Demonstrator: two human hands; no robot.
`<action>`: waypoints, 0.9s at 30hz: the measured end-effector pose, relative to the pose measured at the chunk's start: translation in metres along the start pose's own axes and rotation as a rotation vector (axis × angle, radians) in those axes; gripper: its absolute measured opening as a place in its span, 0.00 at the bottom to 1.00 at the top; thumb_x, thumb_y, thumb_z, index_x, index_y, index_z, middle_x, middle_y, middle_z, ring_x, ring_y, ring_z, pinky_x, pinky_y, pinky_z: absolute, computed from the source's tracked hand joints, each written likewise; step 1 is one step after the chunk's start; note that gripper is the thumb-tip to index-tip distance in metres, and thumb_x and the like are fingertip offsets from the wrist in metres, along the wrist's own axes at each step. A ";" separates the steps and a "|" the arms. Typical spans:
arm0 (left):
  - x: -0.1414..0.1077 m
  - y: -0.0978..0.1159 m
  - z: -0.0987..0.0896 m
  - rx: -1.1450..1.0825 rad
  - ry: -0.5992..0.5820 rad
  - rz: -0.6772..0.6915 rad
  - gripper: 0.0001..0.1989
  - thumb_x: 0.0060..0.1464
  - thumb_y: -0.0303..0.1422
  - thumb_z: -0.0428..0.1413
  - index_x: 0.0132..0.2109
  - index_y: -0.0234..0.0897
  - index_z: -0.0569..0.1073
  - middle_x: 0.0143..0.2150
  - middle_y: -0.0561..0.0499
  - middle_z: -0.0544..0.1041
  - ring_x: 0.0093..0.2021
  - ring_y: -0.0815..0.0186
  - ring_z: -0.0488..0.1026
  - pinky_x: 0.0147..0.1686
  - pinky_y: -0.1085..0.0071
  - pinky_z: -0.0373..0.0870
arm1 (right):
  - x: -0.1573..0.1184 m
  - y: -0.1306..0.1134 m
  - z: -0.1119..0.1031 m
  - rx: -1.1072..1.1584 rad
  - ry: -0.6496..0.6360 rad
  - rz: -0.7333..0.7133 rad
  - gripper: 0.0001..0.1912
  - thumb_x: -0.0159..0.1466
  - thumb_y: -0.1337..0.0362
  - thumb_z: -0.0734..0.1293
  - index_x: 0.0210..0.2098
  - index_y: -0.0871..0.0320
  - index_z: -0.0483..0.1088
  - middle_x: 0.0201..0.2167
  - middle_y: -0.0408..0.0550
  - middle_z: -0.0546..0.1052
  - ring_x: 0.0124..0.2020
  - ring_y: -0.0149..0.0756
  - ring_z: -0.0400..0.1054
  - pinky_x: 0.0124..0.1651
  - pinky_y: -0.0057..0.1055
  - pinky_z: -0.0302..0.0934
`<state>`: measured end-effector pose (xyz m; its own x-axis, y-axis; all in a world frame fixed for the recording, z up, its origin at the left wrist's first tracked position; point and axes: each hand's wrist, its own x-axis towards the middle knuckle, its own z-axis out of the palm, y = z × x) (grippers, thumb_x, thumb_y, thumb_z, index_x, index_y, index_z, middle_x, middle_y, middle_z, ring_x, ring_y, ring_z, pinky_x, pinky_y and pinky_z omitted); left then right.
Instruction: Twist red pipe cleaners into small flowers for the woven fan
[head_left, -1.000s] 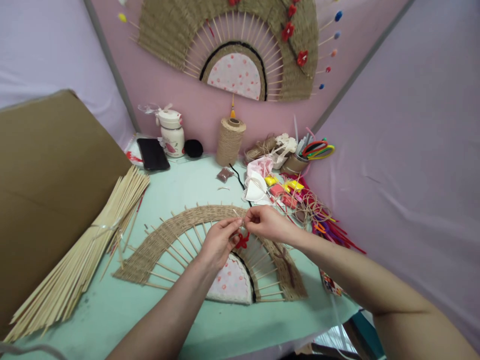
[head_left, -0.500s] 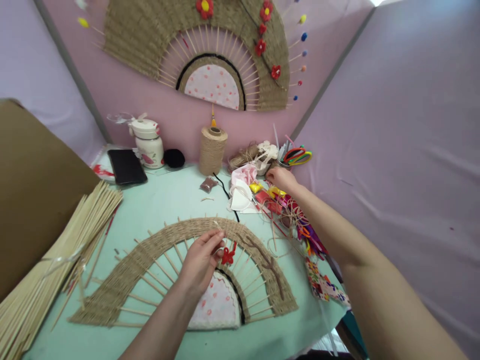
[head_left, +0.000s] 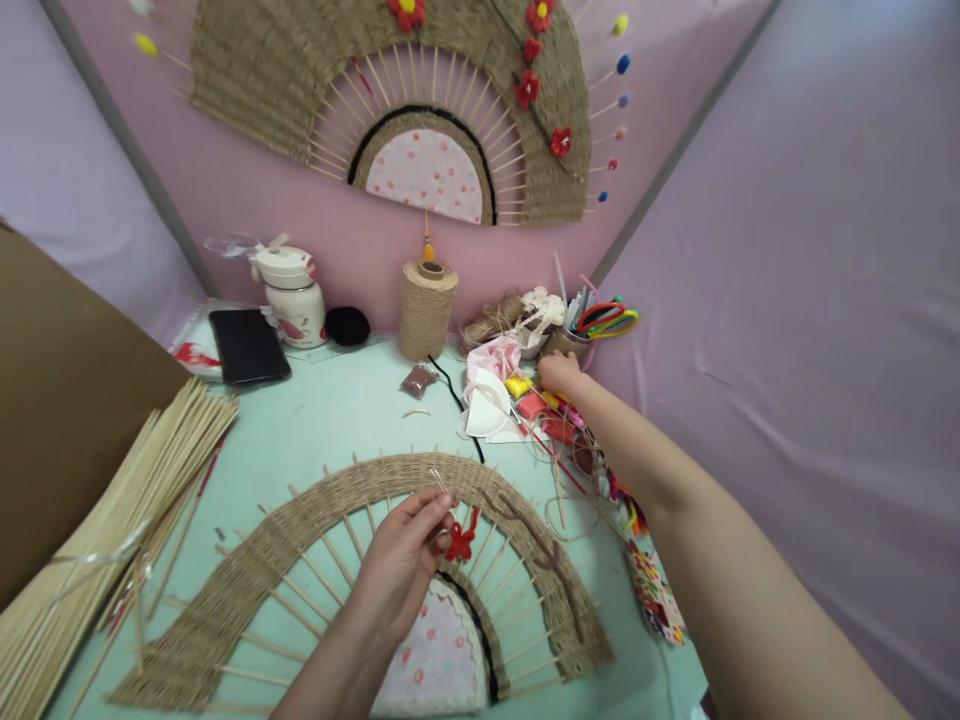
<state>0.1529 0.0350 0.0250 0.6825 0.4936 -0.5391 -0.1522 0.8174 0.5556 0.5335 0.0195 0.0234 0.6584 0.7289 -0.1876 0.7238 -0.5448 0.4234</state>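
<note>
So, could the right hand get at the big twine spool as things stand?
Probably yes: the right hand is near, and the twine spool stands upright, its top uncovered. The pink cloth and twine bundle lie low between them.

Left hand [head_left: 405, 555] with its grip on thin pale sticks [head_left: 438, 480], red flower [head_left: 460, 541] just beside the grip, woven fan [head_left: 360, 490] under it on the table [head_left: 337, 410]

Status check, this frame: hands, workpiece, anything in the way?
Left hand pinching pale strip, red flower close by. Right hand near cup, grip unclear. Woven fan on table, partly hidden by left forearm.
</note>
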 end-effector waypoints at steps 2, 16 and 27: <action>-0.001 0.001 0.001 0.005 0.002 -0.009 0.17 0.33 0.33 0.71 0.32 0.31 0.76 0.25 0.53 0.71 0.24 0.77 0.64 0.22 0.81 0.61 | -0.001 -0.001 0.003 0.008 0.004 0.008 0.18 0.66 0.59 0.65 0.53 0.60 0.66 0.52 0.53 0.71 0.48 0.41 0.69 0.48 0.44 0.67; 0.001 -0.001 -0.002 0.009 -0.026 0.031 0.14 0.37 0.31 0.69 0.32 0.32 0.76 0.26 0.54 0.71 0.25 0.76 0.66 0.22 0.82 0.62 | -0.032 0.026 -0.025 0.365 0.244 0.155 0.11 0.60 0.63 0.63 0.39 0.59 0.74 0.40 0.53 0.79 0.40 0.39 0.72 0.39 0.28 0.60; 0.001 0.002 -0.001 0.003 -0.035 0.089 0.10 0.39 0.25 0.67 0.32 0.31 0.76 0.29 0.53 0.74 0.24 0.77 0.68 0.20 0.82 0.62 | -0.072 0.028 -0.046 0.646 0.381 0.241 0.10 0.55 0.70 0.62 0.35 0.64 0.74 0.37 0.57 0.79 0.39 0.43 0.73 0.39 0.31 0.61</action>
<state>0.1530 0.0375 0.0248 0.6907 0.5535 -0.4654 -0.2113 0.7699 0.6021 0.4967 -0.0286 0.0894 0.7808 0.5886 0.2096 0.6238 -0.7535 -0.2075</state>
